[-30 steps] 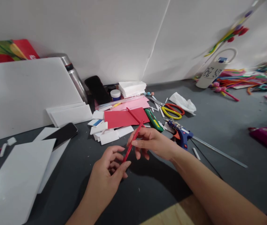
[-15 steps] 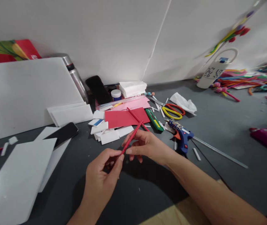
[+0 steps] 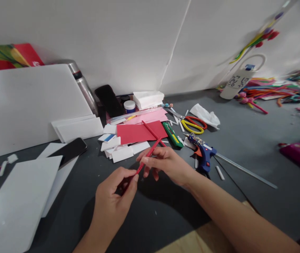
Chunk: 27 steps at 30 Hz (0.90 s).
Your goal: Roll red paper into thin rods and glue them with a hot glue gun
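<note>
A thin red stick (image 3: 152,148), perhaps rolled paper, slants upward between my hands above the dark tabletop. My left hand (image 3: 116,191) pinches its lower end between thumb and fingertips. Higher up, my right hand (image 3: 167,163) has its thumb and fingers closed on the middle of the stick. Behind the hands lies a red paper sheet (image 3: 129,133), with a second red stick (image 3: 150,128) across it. White paper pieces (image 3: 122,154) spread out around the sheet's near side.
To the right are a green cutter (image 3: 173,135), scissors (image 3: 193,126) and a blue glue gun (image 3: 207,158) with a clear glue stick (image 3: 245,170). A phone (image 3: 72,151) and white boards (image 3: 20,200) lie left. A white bottle (image 3: 235,84) stands by the wall.
My right thumb has come up onto the red stick and closed against it. My left hand keeps its pinch. The whole view has shifted slightly.
</note>
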### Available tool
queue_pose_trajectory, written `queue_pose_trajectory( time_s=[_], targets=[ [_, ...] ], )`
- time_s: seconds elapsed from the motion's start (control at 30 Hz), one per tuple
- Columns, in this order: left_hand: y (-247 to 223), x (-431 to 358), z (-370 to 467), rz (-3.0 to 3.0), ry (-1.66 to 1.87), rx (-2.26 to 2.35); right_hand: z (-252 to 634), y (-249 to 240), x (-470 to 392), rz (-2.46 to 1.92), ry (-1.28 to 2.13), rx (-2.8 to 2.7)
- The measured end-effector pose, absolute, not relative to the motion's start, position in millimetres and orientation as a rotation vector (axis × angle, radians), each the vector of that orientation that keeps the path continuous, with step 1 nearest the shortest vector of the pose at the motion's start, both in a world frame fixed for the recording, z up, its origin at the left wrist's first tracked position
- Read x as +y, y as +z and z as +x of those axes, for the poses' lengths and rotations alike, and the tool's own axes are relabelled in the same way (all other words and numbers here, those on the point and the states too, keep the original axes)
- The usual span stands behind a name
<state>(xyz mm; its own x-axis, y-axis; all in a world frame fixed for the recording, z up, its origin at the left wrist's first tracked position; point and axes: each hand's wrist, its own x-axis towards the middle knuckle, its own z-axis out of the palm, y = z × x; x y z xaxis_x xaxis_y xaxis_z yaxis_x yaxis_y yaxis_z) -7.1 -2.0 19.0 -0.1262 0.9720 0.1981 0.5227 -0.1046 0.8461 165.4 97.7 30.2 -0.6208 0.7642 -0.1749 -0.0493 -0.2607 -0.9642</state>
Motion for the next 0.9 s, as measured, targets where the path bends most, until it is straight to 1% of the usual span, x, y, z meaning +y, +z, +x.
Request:
queue_pose_trajectory(
  time_s=[0.3, 0.47, 0.6, 0.77, 0.9],
  targets=[
    [22.0, 0.2, -6.0, 1.619, 1.116, 1.644, 166.9, 26.3, 101.8, -1.02, 1.866, -1.38],
    [20.2, 3.7, -6.4, 1.212, 1.082, 1.534, 175.8, 30.4, 112.4, -1.061, 1.716, -1.312],
    [19.2, 7.7, -6.6, 0.992, 1.125, 1.446, 184.3, 33.9, 118.2, -0.987, 1.765, -1.317],
    [20.4, 6.4, -5.3, 0.982, 1.11, 1.402, 180.3, 27.8, 114.6, -0.956, 1.744, -1.439],
    [19.4, 3.2, -6.1, 1.093, 1.089, 1.434, 176.6, 24.7, 110.9, -0.963, 1.744, -1.362]
  ],
)
